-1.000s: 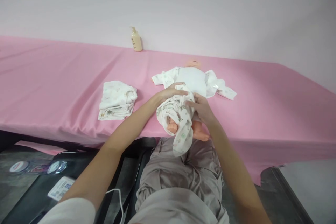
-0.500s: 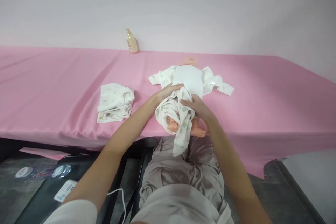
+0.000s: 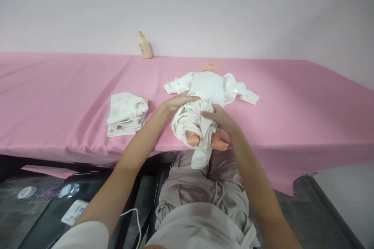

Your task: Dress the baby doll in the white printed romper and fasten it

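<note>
A baby doll [image 3: 209,85] lies on its back on the pink tablecloth [image 3: 73,85], feet toward me, in an open white printed top. White printed trousers [image 3: 193,124] are bunched around its legs, with one foot [image 3: 193,139] poking out of a leg. My left hand [image 3: 178,101] grips the trousers' waist at the doll's left hip. Gripping the same cloth, my right hand [image 3: 219,118] rests on the other side, above the bare foot [image 3: 219,146].
A folded white printed cloth [image 3: 127,113] lies left of the doll. A cream pump bottle [image 3: 144,46] stands at the back by the wall. The table's front edge is just below the doll's feet, above my lap. Dark cases sit on the floor at the left.
Both hands have drawn the trousers a little further up the doll's legs, and the hanging trouser leg is shorter. The view has shifted slightly.
</note>
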`<state>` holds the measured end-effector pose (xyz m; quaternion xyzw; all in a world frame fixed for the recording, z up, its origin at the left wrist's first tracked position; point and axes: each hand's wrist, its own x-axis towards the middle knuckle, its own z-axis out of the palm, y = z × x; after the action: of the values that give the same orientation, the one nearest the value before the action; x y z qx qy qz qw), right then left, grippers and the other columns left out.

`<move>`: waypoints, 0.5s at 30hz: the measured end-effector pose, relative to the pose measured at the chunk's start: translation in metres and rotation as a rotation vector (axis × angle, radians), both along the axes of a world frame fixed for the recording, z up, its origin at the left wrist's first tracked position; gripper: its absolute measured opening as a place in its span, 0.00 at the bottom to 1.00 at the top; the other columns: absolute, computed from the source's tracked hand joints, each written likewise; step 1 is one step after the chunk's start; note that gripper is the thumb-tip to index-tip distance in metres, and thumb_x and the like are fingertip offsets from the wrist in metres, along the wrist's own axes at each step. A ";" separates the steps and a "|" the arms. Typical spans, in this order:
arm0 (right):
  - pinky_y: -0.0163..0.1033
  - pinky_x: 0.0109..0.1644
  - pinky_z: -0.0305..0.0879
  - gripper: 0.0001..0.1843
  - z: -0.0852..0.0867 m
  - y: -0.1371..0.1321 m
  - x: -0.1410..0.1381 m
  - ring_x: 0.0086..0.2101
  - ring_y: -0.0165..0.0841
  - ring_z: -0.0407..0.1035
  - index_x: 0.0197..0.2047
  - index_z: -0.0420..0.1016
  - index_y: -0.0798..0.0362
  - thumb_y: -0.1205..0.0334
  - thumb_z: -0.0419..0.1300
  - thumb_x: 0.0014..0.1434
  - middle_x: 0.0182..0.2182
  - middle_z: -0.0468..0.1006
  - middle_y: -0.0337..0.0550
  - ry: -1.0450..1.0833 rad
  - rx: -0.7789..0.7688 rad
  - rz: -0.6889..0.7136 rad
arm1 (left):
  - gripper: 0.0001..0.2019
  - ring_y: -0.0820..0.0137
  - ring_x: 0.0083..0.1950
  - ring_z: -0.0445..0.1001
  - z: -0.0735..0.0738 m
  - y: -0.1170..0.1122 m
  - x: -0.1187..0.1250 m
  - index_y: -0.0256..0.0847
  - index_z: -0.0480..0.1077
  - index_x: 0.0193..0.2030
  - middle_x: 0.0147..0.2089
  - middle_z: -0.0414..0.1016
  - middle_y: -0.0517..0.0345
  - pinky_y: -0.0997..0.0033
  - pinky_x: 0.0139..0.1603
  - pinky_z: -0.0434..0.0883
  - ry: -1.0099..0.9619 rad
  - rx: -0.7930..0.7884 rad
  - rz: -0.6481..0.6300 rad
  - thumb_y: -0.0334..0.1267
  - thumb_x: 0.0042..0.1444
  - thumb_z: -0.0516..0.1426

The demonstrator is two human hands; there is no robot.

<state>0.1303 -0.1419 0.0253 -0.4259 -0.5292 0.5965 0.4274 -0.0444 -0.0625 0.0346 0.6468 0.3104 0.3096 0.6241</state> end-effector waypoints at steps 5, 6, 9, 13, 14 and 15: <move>0.38 0.38 0.68 0.15 -0.006 0.005 0.002 0.32 0.33 0.70 0.38 0.73 0.53 0.57 0.65 0.46 0.30 0.78 0.39 0.166 -0.054 -0.115 | 0.12 0.69 0.29 0.76 -0.006 -0.007 0.006 0.32 0.73 0.34 0.26 0.76 0.52 0.72 0.34 0.73 -0.027 -0.118 -0.027 0.42 0.51 0.61; 0.37 0.37 0.67 0.13 -0.007 0.006 0.001 0.31 0.32 0.70 0.37 0.73 0.53 0.58 0.64 0.47 0.29 0.77 0.38 0.204 -0.052 -0.183 | 0.11 0.70 0.26 0.74 -0.006 -0.006 0.006 0.32 0.73 0.31 0.23 0.75 0.53 0.73 0.32 0.72 -0.010 -0.134 -0.046 0.41 0.50 0.62; 0.37 0.32 0.65 0.08 -0.009 0.005 -0.001 0.25 0.30 0.66 0.30 0.71 0.51 0.58 0.62 0.47 0.24 0.74 0.35 0.193 -0.053 -0.352 | 0.08 0.72 0.21 0.71 -0.006 -0.004 0.003 0.35 0.72 0.26 0.16 0.70 0.58 0.76 0.26 0.70 0.041 -0.182 -0.118 0.36 0.44 0.66; 0.36 0.29 0.62 0.07 -0.007 0.000 -0.004 0.24 0.28 0.63 0.27 0.70 0.51 0.57 0.61 0.48 0.23 0.72 0.34 0.093 0.028 -0.427 | 0.10 0.78 0.14 0.61 -0.004 -0.005 0.003 0.37 0.68 0.21 0.11 0.62 0.65 0.80 0.18 0.64 0.083 -0.237 -0.222 0.34 0.43 0.66; 0.35 0.28 0.61 0.07 -0.007 0.000 -0.005 0.24 0.28 0.62 0.27 0.70 0.51 0.57 0.61 0.47 0.22 0.71 0.33 0.087 0.050 -0.428 | 0.12 0.80 0.12 0.58 -0.004 -0.006 0.005 0.37 0.67 0.19 0.10 0.60 0.66 0.81 0.16 0.62 0.069 -0.253 -0.232 0.34 0.44 0.66; 0.35 0.28 0.60 0.08 -0.008 0.000 -0.005 0.23 0.27 0.62 0.26 0.70 0.52 0.57 0.62 0.47 0.21 0.70 0.33 0.088 0.064 -0.426 | 0.13 0.81 0.11 0.56 -0.004 -0.008 0.007 0.36 0.66 0.19 0.10 0.59 0.66 0.82 0.15 0.61 0.039 -0.280 -0.214 0.35 0.46 0.65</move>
<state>0.1253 -0.1422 0.0176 -0.4880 -0.4268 0.4934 0.5798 -0.0373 -0.0705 0.0302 0.5886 0.2918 0.1826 0.7315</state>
